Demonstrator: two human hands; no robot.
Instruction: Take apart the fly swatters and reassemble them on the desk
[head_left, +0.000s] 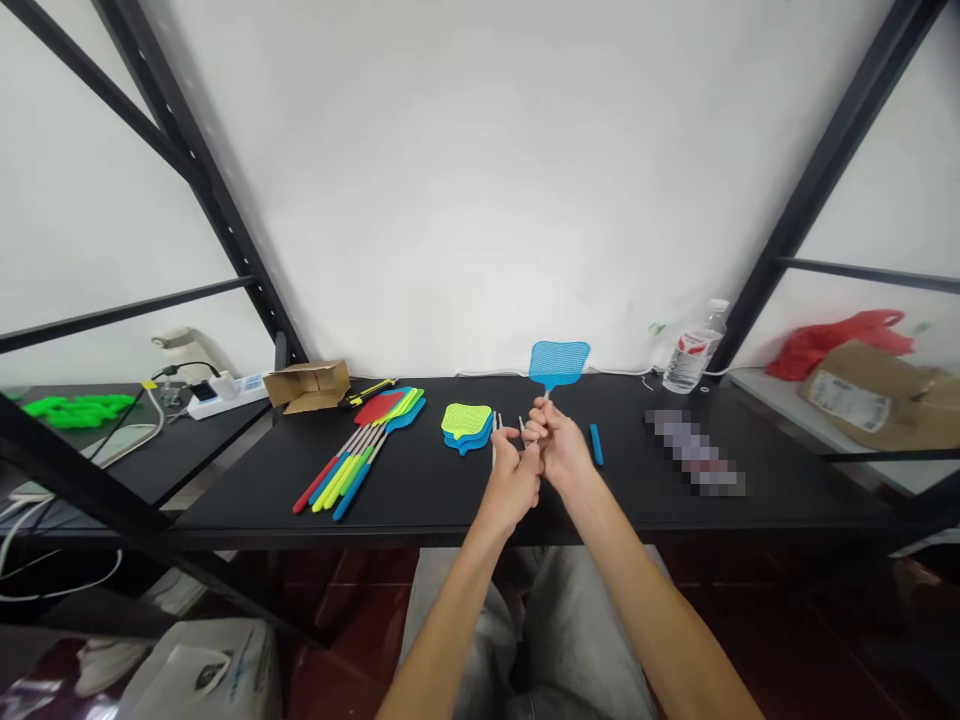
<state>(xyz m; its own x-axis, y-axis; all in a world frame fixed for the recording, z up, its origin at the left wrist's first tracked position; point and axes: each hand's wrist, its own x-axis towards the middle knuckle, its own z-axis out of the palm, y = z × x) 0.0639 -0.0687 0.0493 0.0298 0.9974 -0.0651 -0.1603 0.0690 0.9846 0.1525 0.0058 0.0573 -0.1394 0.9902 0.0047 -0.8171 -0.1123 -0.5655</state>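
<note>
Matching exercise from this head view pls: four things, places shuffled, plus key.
1. Blue swatter head
2. Plastic bottle
3. Loose blue handle
4. Stack of swatter heads

A. Lying just right of the right hand
B. Between the fanned swatters and the left hand
C. Raised above the right hand
D. Standing near the white wall

Pairs: 1-C, 2-D, 3-A, 4-B

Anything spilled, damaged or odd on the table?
No spill or damage shows. One oddity: a pixelated patch on the right of the table hides whatever lies there. The blue flyswatter head above the right hand looks intact.
</note>
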